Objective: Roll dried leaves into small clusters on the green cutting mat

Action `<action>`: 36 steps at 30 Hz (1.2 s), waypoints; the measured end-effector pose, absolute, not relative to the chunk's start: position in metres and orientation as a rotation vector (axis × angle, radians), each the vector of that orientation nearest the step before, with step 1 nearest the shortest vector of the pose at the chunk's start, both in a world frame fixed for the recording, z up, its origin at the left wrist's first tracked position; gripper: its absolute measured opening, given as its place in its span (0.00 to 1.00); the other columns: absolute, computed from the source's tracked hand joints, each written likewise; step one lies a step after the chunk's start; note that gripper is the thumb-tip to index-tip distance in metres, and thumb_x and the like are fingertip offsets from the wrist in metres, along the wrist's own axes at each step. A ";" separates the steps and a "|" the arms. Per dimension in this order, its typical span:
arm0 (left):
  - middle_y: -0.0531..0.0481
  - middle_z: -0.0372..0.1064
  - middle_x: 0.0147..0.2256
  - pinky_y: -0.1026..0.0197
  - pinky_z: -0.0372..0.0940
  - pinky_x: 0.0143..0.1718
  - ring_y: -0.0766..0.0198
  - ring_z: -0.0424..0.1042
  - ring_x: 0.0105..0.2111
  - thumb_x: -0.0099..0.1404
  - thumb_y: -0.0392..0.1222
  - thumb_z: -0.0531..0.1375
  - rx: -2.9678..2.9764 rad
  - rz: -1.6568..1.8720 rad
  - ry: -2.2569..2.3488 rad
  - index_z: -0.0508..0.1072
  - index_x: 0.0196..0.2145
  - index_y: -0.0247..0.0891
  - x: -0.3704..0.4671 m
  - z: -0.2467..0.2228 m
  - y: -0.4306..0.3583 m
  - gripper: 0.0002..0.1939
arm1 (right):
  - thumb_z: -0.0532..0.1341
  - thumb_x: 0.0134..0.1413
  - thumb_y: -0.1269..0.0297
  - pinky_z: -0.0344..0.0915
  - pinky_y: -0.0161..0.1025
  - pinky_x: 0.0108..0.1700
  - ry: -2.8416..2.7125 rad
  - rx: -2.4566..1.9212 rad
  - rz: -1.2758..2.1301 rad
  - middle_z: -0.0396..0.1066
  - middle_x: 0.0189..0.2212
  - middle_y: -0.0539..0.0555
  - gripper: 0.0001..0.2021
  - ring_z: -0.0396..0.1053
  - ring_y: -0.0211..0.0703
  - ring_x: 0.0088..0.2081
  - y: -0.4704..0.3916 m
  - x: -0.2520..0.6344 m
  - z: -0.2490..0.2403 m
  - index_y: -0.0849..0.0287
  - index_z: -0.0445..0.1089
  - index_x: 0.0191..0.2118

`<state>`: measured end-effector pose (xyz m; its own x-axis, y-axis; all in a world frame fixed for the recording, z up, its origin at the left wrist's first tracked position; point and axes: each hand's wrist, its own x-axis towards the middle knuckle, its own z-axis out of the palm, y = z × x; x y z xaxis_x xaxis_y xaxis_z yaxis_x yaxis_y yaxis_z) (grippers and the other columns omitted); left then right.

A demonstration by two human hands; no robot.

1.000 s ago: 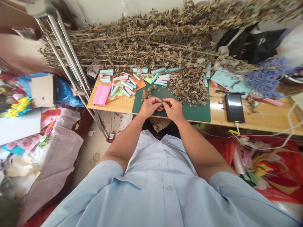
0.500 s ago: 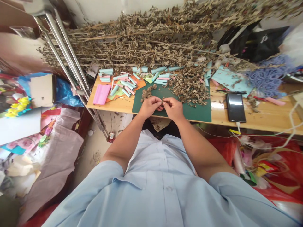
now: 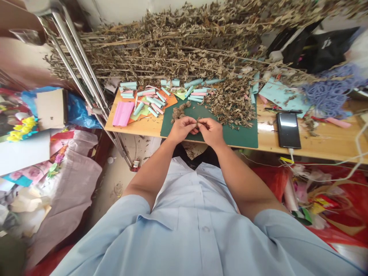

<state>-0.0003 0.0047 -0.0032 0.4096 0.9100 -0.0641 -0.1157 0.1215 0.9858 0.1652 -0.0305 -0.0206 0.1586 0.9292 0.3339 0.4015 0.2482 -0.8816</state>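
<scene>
My left hand and my right hand meet over the front of a green cutting mat. Both are closed, with fingertips pinched on a small bit of dried leaf between them. Most of that bit is hidden by the fingers. Just behind my left hand sits a clump of crumbled, balled dried leaves. A loose heap of dried leaves covers the mat's right rear part.
Long dried leafy stalks lie across the back. Rolled blue and pink paper tubes and a pink paper stack are at left. To the right are a phone on a cable and blue cord. Metal poles stand at left.
The view has shifted very slightly. Both hands keep the same pinch at the same spot, with only small finger movement. Nothing else has visibly moved.
</scene>
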 end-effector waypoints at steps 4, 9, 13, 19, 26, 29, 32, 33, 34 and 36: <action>0.51 0.74 0.27 0.62 0.75 0.33 0.65 0.78 0.28 0.62 0.41 0.67 1.202 0.895 0.864 0.72 0.38 0.32 0.000 -0.001 0.004 0.11 | 0.64 0.58 0.62 0.72 0.43 0.40 -1.430 -1.342 0.618 0.79 0.35 0.52 0.07 0.74 0.43 0.33 -0.030 0.165 -0.021 0.56 0.77 0.40; 0.51 0.74 0.27 0.62 0.75 0.33 0.65 0.78 0.28 0.62 0.40 0.67 1.200 0.894 0.871 0.72 0.38 0.32 0.001 -0.001 0.005 0.11 | 0.64 0.58 0.62 0.72 0.43 0.39 -1.431 -1.336 0.621 0.78 0.34 0.52 0.07 0.74 0.43 0.32 -0.030 0.165 -0.021 0.55 0.77 0.40; 0.50 0.75 0.27 0.61 0.75 0.32 0.64 0.79 0.28 0.62 0.40 0.67 1.207 0.906 0.846 0.73 0.38 0.32 0.000 -0.005 0.006 0.10 | 0.63 0.59 0.61 0.72 0.43 0.39 -1.441 -1.350 0.635 0.79 0.35 0.53 0.08 0.74 0.43 0.33 -0.031 0.165 -0.020 0.56 0.77 0.40; 0.51 0.75 0.27 0.61 0.76 0.33 0.65 0.79 0.29 0.62 0.41 0.67 1.218 0.912 0.860 0.73 0.38 0.32 0.000 -0.007 0.007 0.11 | 0.64 0.58 0.60 0.73 0.43 0.39 -1.425 -1.365 0.645 0.79 0.35 0.54 0.08 0.74 0.43 0.32 -0.031 0.165 -0.016 0.56 0.77 0.40; 0.52 0.74 0.26 0.62 0.75 0.33 0.65 0.79 0.28 0.61 0.42 0.68 1.233 0.910 0.860 0.72 0.37 0.33 0.000 -0.007 0.008 0.11 | 0.63 0.58 0.60 0.73 0.44 0.41 -1.424 -1.367 0.641 0.79 0.36 0.54 0.09 0.74 0.44 0.33 -0.031 0.164 -0.017 0.56 0.77 0.40; 0.52 0.74 0.26 0.62 0.75 0.32 0.65 0.78 0.28 0.61 0.42 0.68 1.227 0.909 0.864 0.71 0.36 0.33 0.000 -0.007 0.008 0.12 | 0.63 0.58 0.60 0.73 0.44 0.41 -1.423 -1.366 0.638 0.79 0.36 0.54 0.09 0.74 0.43 0.33 -0.031 0.164 -0.018 0.56 0.77 0.41; 0.52 0.74 0.26 0.62 0.75 0.32 0.65 0.78 0.28 0.60 0.42 0.68 1.233 0.902 0.870 0.71 0.36 0.33 0.000 -0.006 0.007 0.12 | 0.63 0.58 0.60 0.73 0.43 0.40 -1.426 -1.361 0.636 0.79 0.36 0.53 0.08 0.74 0.43 0.33 -0.031 0.164 -0.019 0.56 0.77 0.41; 0.52 0.74 0.26 0.62 0.75 0.33 0.65 0.78 0.28 0.61 0.42 0.68 1.238 0.901 0.870 0.71 0.36 0.33 0.000 -0.006 0.007 0.11 | 0.63 0.58 0.60 0.73 0.43 0.40 -1.428 -1.362 0.632 0.79 0.36 0.53 0.08 0.74 0.43 0.33 -0.031 0.164 -0.019 0.56 0.77 0.41; 0.52 0.74 0.26 0.62 0.75 0.33 0.65 0.78 0.28 0.61 0.42 0.68 1.243 0.900 0.870 0.71 0.36 0.33 0.000 -0.005 0.007 0.11 | 0.63 0.58 0.60 0.73 0.43 0.40 -1.430 -1.364 0.628 0.79 0.36 0.54 0.08 0.74 0.43 0.33 -0.031 0.164 -0.019 0.56 0.77 0.40; 0.52 0.74 0.26 0.62 0.75 0.33 0.65 0.78 0.28 0.61 0.42 0.68 1.248 0.898 0.873 0.72 0.36 0.33 -0.001 -0.005 0.006 0.11 | 0.63 0.58 0.60 0.73 0.44 0.40 -1.433 -1.369 0.624 0.79 0.36 0.54 0.08 0.74 0.44 0.33 -0.030 0.164 -0.019 0.56 0.77 0.40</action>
<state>-0.0006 0.0064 -0.0048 0.4003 0.9147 -0.0556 -0.0812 0.0958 0.9921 0.1641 -0.0305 -0.0193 0.1595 0.9377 0.3086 0.4125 0.2207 -0.8838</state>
